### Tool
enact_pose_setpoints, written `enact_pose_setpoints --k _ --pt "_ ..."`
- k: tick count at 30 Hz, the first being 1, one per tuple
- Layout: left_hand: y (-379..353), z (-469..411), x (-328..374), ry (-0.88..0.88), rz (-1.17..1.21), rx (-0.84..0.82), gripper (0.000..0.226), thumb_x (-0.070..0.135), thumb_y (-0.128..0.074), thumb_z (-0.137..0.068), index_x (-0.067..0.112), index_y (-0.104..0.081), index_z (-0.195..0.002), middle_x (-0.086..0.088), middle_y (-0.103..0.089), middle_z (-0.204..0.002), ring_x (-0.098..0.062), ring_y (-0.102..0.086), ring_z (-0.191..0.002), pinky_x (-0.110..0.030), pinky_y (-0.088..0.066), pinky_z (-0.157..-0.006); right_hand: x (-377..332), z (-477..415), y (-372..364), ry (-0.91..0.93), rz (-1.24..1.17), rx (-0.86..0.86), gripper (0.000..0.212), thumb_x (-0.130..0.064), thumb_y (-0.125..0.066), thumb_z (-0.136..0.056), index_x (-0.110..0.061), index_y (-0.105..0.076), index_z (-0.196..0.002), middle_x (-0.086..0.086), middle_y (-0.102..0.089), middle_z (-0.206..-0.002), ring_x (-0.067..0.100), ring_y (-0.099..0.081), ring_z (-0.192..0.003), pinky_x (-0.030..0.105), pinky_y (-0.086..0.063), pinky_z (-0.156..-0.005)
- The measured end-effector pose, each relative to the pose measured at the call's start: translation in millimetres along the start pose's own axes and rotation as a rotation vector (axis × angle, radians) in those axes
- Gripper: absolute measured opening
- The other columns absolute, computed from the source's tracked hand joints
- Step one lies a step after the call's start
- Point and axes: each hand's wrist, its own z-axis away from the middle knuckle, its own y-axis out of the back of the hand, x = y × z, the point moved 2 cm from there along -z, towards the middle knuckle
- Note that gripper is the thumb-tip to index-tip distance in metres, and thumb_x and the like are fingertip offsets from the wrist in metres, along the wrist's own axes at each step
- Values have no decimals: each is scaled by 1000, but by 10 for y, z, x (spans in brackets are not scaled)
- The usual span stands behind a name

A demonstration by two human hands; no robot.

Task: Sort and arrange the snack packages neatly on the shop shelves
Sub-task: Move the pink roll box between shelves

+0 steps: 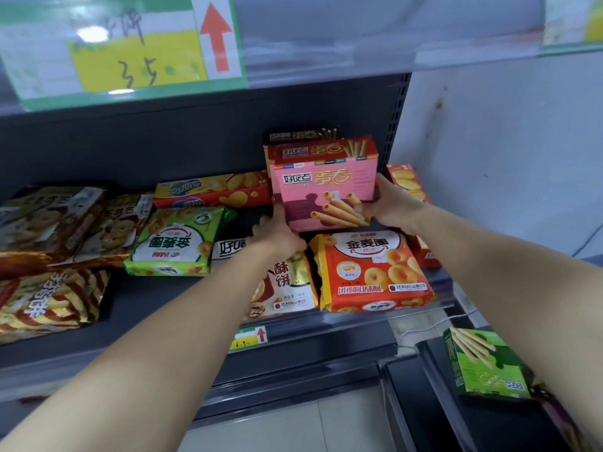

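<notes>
A pink egg-roll box (326, 190) stands upright at the back right of the dark shelf (137, 298). My left hand (277, 234) grips its lower left corner and my right hand (391, 207) grips its lower right side. A red box of the same brand (321, 150) and a dark one (303, 134) stand right behind it. In front lie an orange ring-biscuit bag (372, 272) and a white and gold biscuit bag (287, 285), partly hidden by my left arm. A green ring-biscuit bag (177, 243) lies left of my hands.
Brown cookie bags (65, 220) and a striped bag (49, 301) lie at the shelf's left. A red and yellow box (212, 190) sits at the back. Red boxes (408, 182) stand by the right wall. A green stick-biscuit box (486, 367) rests on a black bin at lower right.
</notes>
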Motion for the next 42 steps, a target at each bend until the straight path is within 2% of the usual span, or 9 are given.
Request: enact_pose_setpoints --k 5,11,15,18,21,25,31,36,42 --pt "-22 1 62 41 -119 42 72 20 -57 -85 29 -19 -145 -7 -31 -145 -35 -23 -136 -51 -23 -108 95 30 -36 -18 86 13 42 -18 -58 -91 -14 -47 -132 6 -60 -123 24 -55 -114 32 -45 -91" --pt "3 -2 -19 144 -114 84 53 19 -48 -89 29 -36 -140 -7 -38 -146 -34 -16 -142 -51 -14 -112 72 17 -153 -13 125 -70 41 -28 -50 -96 -18 -44 -135 5 -59 -126 15 -53 -98 25 -40 -78" --pt "44 -47 -58 149 -21 103 36 28 -53 -89 21 -51 -125 -8 -48 -137 -35 -29 -137 -52 -22 -112 2 -37 -254 -6 178 -74 37 -30 -42 -100 -12 -49 -132 8 -59 -127 23 -56 -110 26 -41 -85" --pt "76 -45 -66 96 80 97 33 29 -58 -87 15 -58 -118 -9 -58 -126 -33 -46 -124 -49 -34 -106 -11 -67 -302 -62 197 6 36 -26 -37 -102 -5 -52 -127 13 -59 -125 28 -56 -113 32 -44 -95" --pt "99 1 -66 70 117 89 30 25 -57 -87 12 -60 -115 -10 -61 -121 -33 -51 -118 -47 -37 -104 -9 -63 -319 -105 225 70 35 -27 -38 -101 -5 -55 -122 13 -62 -118 28 -58 -107 34 -46 -92" --pt "171 121 -56 21 198 118 34 20 -56 -90 11 -55 -123 -10 -59 -127 -30 -53 -118 -44 -39 -105 -94 26 -313 -150 310 291 31 -26 -42 -98 -5 -52 -119 15 -62 -114 32 -58 -104 46 -45 -95" --pt "495 405 -206 8 282 182 40 12 -53 -92 8 -51 -132 -10 -54 -134 -26 -53 -119 -26 -43 -98 -454 305 -327 -75 311 548 28 -22 -44 -95 -2 -52 -113 18 -63 -110 37 -60 -102 45 -50 -89" --pt "816 790 -380 16 303 209 39 8 -53 -92 5 -54 -131 -13 -56 -131 -27 -54 -117 -25 -43 -83 -798 601 -543 10 307 438 23 -23 -45 -95 -3 -55 -90 21 -63 -92 38 -63 -93 34 -48 -72" --pt "1121 1230 -727 32 322 141 38 5 -51 -93 1 -52 -131 -15 -52 -134 -28 -49 -122 -26 -40 -91 -1162 1008 -887 30 365 239 27 -24 -48 -94 -1 -62 -93 18 -64 -98 33 -62 -96 29 -44 -70"
